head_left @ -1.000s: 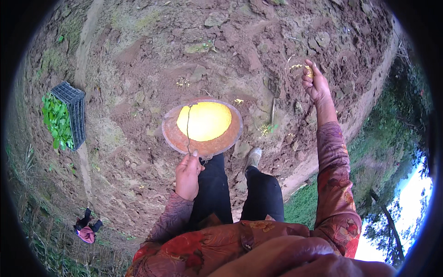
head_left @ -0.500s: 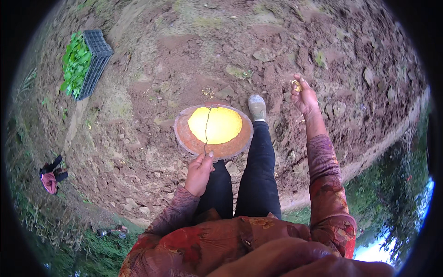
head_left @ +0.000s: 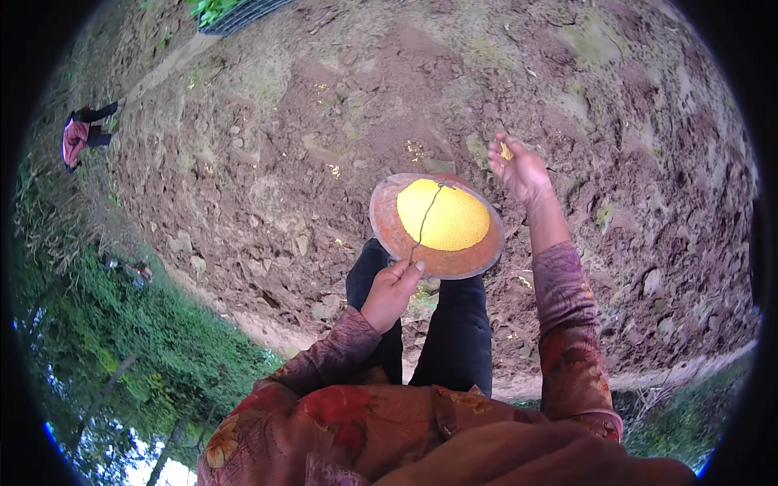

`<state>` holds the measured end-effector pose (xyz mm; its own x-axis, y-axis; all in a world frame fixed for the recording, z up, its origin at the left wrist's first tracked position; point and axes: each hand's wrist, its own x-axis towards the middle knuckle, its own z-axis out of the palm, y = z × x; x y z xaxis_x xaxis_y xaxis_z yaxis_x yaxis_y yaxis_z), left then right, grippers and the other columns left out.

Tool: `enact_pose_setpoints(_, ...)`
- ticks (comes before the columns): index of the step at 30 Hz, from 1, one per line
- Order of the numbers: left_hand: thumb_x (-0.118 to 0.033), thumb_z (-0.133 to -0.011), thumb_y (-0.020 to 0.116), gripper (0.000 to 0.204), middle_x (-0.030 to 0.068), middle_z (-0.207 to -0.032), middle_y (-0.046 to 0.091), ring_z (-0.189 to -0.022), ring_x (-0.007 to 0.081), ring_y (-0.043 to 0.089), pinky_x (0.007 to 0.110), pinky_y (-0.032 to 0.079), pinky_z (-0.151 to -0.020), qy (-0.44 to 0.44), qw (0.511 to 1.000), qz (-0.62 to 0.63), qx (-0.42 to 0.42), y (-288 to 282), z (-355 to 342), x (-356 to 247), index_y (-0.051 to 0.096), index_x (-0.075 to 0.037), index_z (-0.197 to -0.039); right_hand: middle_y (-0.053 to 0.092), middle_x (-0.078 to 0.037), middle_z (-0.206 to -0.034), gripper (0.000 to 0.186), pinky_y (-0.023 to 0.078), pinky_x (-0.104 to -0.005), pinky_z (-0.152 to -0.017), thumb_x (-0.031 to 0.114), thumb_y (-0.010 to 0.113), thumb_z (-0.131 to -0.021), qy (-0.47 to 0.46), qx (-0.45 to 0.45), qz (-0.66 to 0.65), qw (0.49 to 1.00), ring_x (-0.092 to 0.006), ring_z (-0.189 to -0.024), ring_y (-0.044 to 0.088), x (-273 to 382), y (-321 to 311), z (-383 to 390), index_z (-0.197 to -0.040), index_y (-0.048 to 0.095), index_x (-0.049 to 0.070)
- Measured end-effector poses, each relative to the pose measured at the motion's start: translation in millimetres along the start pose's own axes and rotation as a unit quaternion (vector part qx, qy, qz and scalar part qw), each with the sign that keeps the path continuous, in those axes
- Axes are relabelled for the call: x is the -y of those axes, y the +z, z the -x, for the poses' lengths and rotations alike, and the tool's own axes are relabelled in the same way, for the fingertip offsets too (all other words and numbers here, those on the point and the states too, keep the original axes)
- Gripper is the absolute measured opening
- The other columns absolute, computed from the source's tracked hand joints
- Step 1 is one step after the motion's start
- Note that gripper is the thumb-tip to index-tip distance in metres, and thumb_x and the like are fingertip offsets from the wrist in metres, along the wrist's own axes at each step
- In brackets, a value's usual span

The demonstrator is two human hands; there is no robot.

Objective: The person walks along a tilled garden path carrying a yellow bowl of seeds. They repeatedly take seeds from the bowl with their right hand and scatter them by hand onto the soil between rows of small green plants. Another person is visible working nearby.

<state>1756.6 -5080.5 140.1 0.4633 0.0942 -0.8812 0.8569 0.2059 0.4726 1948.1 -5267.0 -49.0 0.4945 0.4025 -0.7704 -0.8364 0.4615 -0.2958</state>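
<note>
My left hand point(head_left: 391, 296) is closed on the thin bent wire handle point(head_left: 425, 215) of a round reddish-brown basin point(head_left: 386, 217). The basin hangs tilted in front of my legs, with a bright yellow heap of small granules point(head_left: 458, 220) in it. Beyond the basin's right rim, my right hand point(head_left: 523, 174) is raised above the soil, palm turned up and fingers curled. A small clump of yellow granules point(head_left: 506, 151) shows between these fingers. The hand is apart from the basin.
Rough brown soil point(head_left: 324, 121) with clods spreads around me, with small yellow scatterings point(head_left: 415, 151) on it. At the top left is a dark crate point(head_left: 243, 14) with green leafy plants point(head_left: 212, 8). A person point(head_left: 77, 138) bends over at the far left, near trees and bushes point(head_left: 130, 316).
The basin and my left hand have shifted right, nearer my right hand. The crate and the other person sit higher in view. My right boot no longer shows; my right hand's fingers have loosened slightly.
</note>
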Motion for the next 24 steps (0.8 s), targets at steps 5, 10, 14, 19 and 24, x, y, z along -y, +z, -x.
enact_pose_setpoints(5, -0.029, -0.093, 0.050, 0.028, -0.0063, -0.066, 0.043, -0.061, 0.0032, 0.037, 0.020, 0.034, -0.056, -0.009, 0.999, 0.031, -0.007, 9.4, -1.3, 11.0, 0.056, -0.005, -0.081, 0.055, -0.018, -0.110, 0.037, 0.054, -0.0312, -0.075, 0.020, 0.046, -0.093, -0.102, -0.100, 0.460, 0.876, -0.0208, -0.097, 0.057, 29.0, 70.2, -19.4, -0.124, 0.044, 0.001)
enact_pose_setpoints(10, -0.033, -0.093, 0.049, 0.033, -0.0053, -0.063, 0.039, -0.058, 0.0049, 0.036, 0.020, 0.035, -0.055, -0.026, 0.999, 0.041, -0.007, 30.0, 0.6, 10.0, 0.048, -0.008, -0.072, 0.065, -0.009, -0.092, 0.028, 0.052, -0.0315, -0.073, 0.021, 0.049, -0.091, 0.134, 0.237, 0.309, 0.911, -0.0188, -0.087, 0.063, -12.5, 30.3, 68.1, -0.106, 0.059, 0.000)
enact_pose_setpoints(14, -0.032, -0.093, 0.049, 0.029, -0.0059, -0.065, 0.041, -0.060, 0.0037, 0.038, 0.021, 0.039, -0.060, -0.049, 0.997, 0.056, 0.025, 48.8, 8.4, -4.8, 0.053, -0.006, -0.081, 0.062, -0.017, -0.102, 0.035, 0.050, -0.0368, -0.081, 0.027, 0.051, -0.089, 0.047, 0.159, 0.697, 0.698, -0.0300, -0.095, 0.061, -104.4, 2.3, 80.3, -0.113, 0.057, 0.002)
enact_pose_setpoints(19, -0.033, -0.094, 0.048, 0.030, -0.0050, -0.066, 0.041, -0.061, 0.0046, 0.038, 0.021, 0.036, -0.058, -0.037, 0.997, 0.049, 0.039, 62.1, 22.1, -34.7, 0.053, -0.007, -0.080, 0.054, -0.019, -0.117, 0.036, 0.044, -0.0420, -0.090, 0.030, 0.050, -0.087, -0.030, 0.001, 0.785, 0.619, -0.0341, -0.108, 0.052, -142.5, -22.5, 55.1, -0.113, 0.055, 0.006)
enact_pose_setpoints(24, -0.032, -0.094, 0.048, 0.030, -0.0046, -0.068, 0.042, -0.062, 0.0044, 0.039, 0.021, 0.035, -0.057, -0.008, 0.998, 0.023, 0.062, 62.1, 24.1, -68.2, 0.053, -0.006, -0.080, 0.061, -0.018, -0.101, 0.037, 0.044, -0.0448, -0.087, 0.037, 0.047, -0.089, 0.085, 0.064, 0.782, 0.615, -0.0365, -0.099, 0.057, -135.3, -24.9, 49.5, -0.101, 0.060, 0.005)
